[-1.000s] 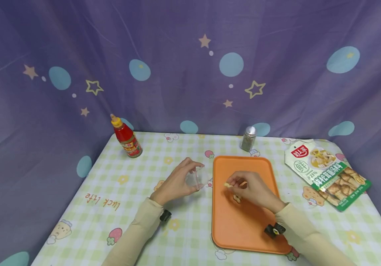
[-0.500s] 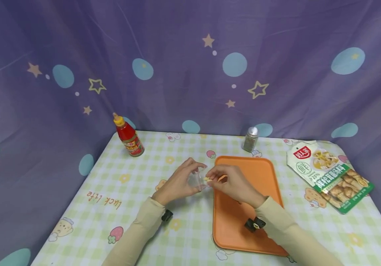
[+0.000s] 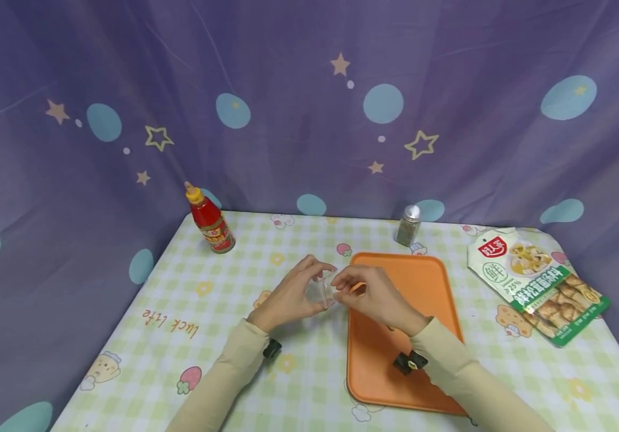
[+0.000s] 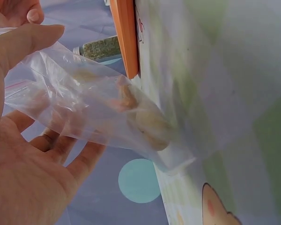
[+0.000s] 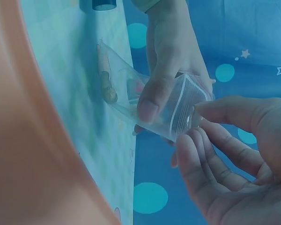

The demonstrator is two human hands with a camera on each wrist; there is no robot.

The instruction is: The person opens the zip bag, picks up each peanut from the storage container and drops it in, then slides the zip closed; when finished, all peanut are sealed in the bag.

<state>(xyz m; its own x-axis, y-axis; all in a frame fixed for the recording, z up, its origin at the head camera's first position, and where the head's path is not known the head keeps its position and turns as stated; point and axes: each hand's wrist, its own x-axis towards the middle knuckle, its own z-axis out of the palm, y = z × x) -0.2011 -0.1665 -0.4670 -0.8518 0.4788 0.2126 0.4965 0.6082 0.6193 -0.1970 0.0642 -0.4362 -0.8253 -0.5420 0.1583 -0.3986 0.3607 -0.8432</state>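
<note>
My left hand (image 3: pixel 290 294) holds a clear zip bag (image 3: pixel 317 291) by its upper part, beside the left edge of the orange tray (image 3: pixel 428 276). The bag's mouth faces right. Low in it lie a few pale-brown pieces (image 4: pixel 152 126), and a blurred yellowish piece (image 4: pixel 83 74) shows higher up in the left wrist view. My right hand (image 3: pixel 376 297) is over the tray, its fingertips right at the ridged zip (image 5: pixel 183 110). In the right wrist view its thumb and forefinger stand apart with nothing visible between them. A small dark bit (image 3: pixel 391 328) shows on the tray beneath that hand.
A red sauce bottle (image 3: pixel 213 222) with a yellow cap stands at the back left. A spice shaker (image 3: pixel 408 227) stands behind the tray. To the right lies a green and white food pouch (image 3: pixel 538 288). A purple curtain (image 3: pixel 299 120) hangs behind the table.
My right hand has moved left from over the tray to the bag's mouth, carrying a small yellowish piece, which no longer shows between its fingers. My left hand has stayed on the bag.
</note>
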